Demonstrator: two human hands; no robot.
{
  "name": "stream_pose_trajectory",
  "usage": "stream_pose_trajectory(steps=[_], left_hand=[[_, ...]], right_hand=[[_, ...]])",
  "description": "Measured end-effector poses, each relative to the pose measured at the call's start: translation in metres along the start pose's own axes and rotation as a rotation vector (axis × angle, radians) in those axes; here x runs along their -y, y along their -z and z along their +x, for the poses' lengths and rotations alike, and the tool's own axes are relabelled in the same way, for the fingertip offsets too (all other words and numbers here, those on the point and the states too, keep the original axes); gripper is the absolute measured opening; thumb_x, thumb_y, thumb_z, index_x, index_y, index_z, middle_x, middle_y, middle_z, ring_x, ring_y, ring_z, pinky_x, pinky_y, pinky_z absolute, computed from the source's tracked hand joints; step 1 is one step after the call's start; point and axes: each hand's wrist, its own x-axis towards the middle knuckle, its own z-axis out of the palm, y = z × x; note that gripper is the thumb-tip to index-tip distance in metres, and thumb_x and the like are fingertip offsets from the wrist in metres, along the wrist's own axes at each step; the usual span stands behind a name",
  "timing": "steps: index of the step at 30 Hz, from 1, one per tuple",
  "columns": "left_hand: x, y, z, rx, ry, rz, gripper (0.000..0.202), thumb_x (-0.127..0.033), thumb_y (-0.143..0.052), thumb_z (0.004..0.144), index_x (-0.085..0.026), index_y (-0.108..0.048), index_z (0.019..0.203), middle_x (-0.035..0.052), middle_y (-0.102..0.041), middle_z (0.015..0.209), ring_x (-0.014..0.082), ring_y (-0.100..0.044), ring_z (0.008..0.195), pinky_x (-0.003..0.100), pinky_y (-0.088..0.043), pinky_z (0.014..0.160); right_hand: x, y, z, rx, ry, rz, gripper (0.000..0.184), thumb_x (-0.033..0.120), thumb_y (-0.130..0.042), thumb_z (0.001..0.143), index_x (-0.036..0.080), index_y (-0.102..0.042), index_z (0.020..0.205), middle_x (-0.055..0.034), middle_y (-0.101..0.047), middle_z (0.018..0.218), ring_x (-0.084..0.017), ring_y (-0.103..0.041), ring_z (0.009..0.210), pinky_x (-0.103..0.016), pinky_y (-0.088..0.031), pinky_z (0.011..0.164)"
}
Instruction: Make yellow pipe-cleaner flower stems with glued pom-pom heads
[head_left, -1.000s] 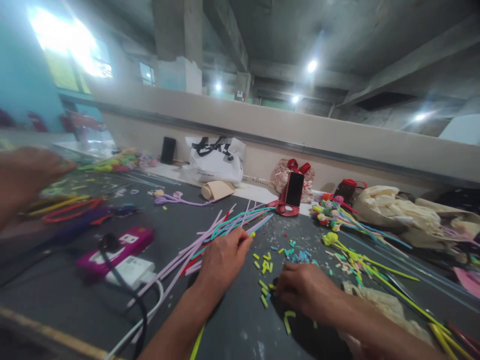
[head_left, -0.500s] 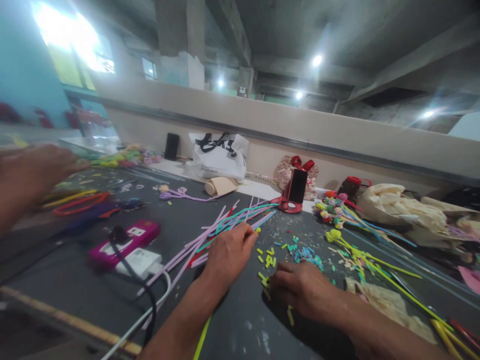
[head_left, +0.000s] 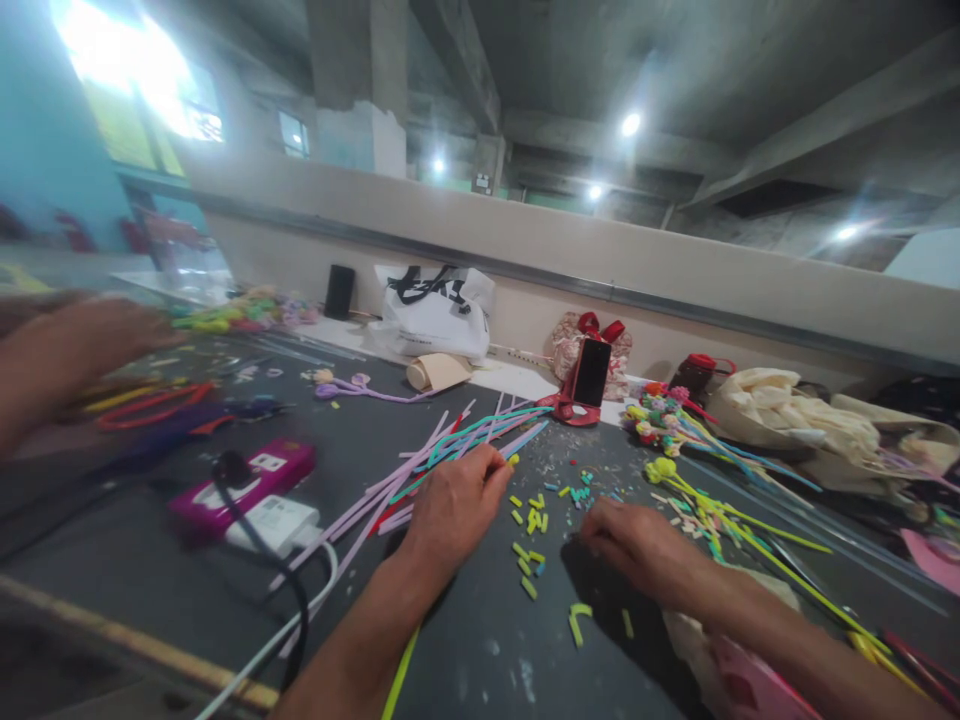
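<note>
My left hand (head_left: 457,505) rests on the dark table (head_left: 487,660), fingers curled in a pinch on a small yellow piece beside a bundle of long lilac, teal and red pipe cleaners (head_left: 442,450). A long yellow-green stem (head_left: 397,680) runs under that forearm. My right hand (head_left: 637,545) lies palm down with fingers bent over short cut bits; what it holds is hidden. Yellow-green and blue cut pieces (head_left: 536,520) are scattered between the two hands.
A pink power strip (head_left: 244,485) with a white adapter and cables lies at left. Another person's blurred hand (head_left: 67,350) is at far left. A phone on a red stand (head_left: 589,385), finished pipe-cleaner flowers (head_left: 664,420), a white bag (head_left: 435,315) and cloth bags (head_left: 795,415) line the back.
My right hand has slid to the right and farther out, uncovering several green bits near the front. My left hand has stayed by the bundle.
</note>
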Motion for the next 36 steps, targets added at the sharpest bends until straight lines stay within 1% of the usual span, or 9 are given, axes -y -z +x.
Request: stream_pose_trajectory(steps=[5, 9, 12, 19, 23, 27, 32, 34, 36], left_hand=[[0.0, -0.001, 0.001, 0.001, 0.004, 0.001, 0.019, -0.03, -0.038, 0.081, -0.022, -0.055, 0.077, 0.0003, -0.064, 0.07, 0.0144, -0.058, 0.068, 0.023, -0.036, 0.06], [0.0, 0.001, 0.002, -0.004, 0.008, 0.012, 0.021, -0.031, -0.038, 0.081, -0.021, -0.055, 0.075, 0.0004, -0.063, 0.069, 0.0139, -0.057, 0.065, 0.022, -0.036, 0.06], [-0.001, 0.001, 0.002, 0.007, 0.011, 0.027, 0.021, -0.03, -0.038, 0.082, -0.021, -0.055, 0.075, 0.0007, -0.063, 0.069, 0.0137, -0.056, 0.064, 0.023, -0.036, 0.059], [-0.001, 0.0, -0.001, 0.001, 0.005, 0.0, 0.019, -0.031, -0.038, 0.081, -0.022, -0.054, 0.075, -0.0001, -0.063, 0.069, 0.0137, -0.057, 0.066, 0.022, -0.035, 0.06], [-0.001, 0.001, 0.0, -0.001, -0.001, -0.003, 0.02, -0.031, -0.038, 0.081, -0.022, -0.055, 0.076, 0.0003, -0.063, 0.07, 0.014, -0.057, 0.066, 0.022, -0.035, 0.06], [-0.001, 0.001, 0.002, 0.008, -0.003, 0.008, 0.02, -0.032, -0.038, 0.081, -0.022, -0.055, 0.078, -0.0002, -0.063, 0.07, 0.0142, -0.057, 0.067, 0.022, -0.035, 0.06], [0.001, 0.0, 0.003, 0.015, -0.003, 0.04, 0.022, -0.034, -0.037, 0.081, -0.022, -0.055, 0.077, -0.0005, -0.062, 0.069, 0.0144, -0.057, 0.066, 0.023, -0.034, 0.06], [0.002, 0.0, 0.003, 0.017, -0.008, 0.046, 0.022, -0.035, -0.036, 0.081, -0.022, -0.054, 0.077, -0.0008, -0.062, 0.069, 0.0143, -0.057, 0.065, 0.023, -0.033, 0.059], [0.002, 0.0, 0.003, 0.019, -0.011, 0.05, 0.022, -0.035, -0.036, 0.081, -0.022, -0.054, 0.077, -0.0011, -0.062, 0.067, 0.0142, -0.056, 0.064, 0.023, -0.033, 0.059]], right_hand=[[-0.012, 0.004, -0.003, -0.068, -0.036, -0.009, 0.016, 0.008, -0.041, 0.08, 0.018, -0.053, 0.086, -0.0051, -0.058, 0.084, -0.016, -0.056, 0.072, -0.025, -0.039, 0.062], [0.006, 0.0, 0.004, -0.027, 0.066, 0.015, 0.015, 0.013, -0.045, 0.082, 0.021, -0.057, 0.087, -0.0019, -0.06, 0.081, -0.014, -0.058, 0.074, -0.021, -0.039, 0.063], [0.021, -0.006, 0.011, 0.014, 0.149, 0.002, 0.017, 0.015, -0.048, 0.081, 0.024, -0.059, 0.09, -0.0001, -0.062, 0.082, -0.012, -0.059, 0.069, -0.019, -0.036, 0.056], [0.033, -0.017, 0.019, 0.046, 0.226, -0.098, 0.012, 0.016, -0.046, 0.079, 0.02, -0.057, 0.077, -0.0002, -0.061, 0.078, -0.01, -0.052, 0.052, -0.024, -0.02, 0.043], [0.028, -0.011, 0.015, 0.015, 0.161, -0.091, 0.01, 0.014, -0.045, 0.078, 0.018, -0.054, 0.08, -0.002, -0.06, 0.077, -0.012, -0.052, 0.056, -0.023, -0.026, 0.045], [0.007, 0.006, 0.008, -0.034, 0.027, -0.049, 0.015, 0.007, -0.043, 0.077, 0.018, -0.052, 0.078, -0.0003, -0.058, 0.072, -0.012, -0.054, 0.064, -0.02, -0.035, 0.056], [-0.014, 0.021, -0.016, -0.066, -0.131, -0.039, 0.028, 0.008, -0.048, 0.072, 0.018, -0.052, 0.098, -0.0049, -0.058, 0.09, -0.012, -0.055, 0.063, -0.022, -0.038, 0.059], [-0.013, 0.019, -0.031, -0.055, -0.17, -0.037, 0.024, 0.007, -0.047, 0.072, 0.019, -0.056, 0.091, -0.0028, -0.061, 0.081, -0.013, -0.055, 0.061, -0.022, -0.036, 0.056], [-0.008, 0.013, -0.046, -0.006, -0.178, -0.015, 0.019, 0.007, -0.046, 0.07, 0.021, -0.058, 0.074, 0.0017, -0.061, 0.066, -0.012, -0.055, 0.057, -0.019, -0.034, 0.052]])
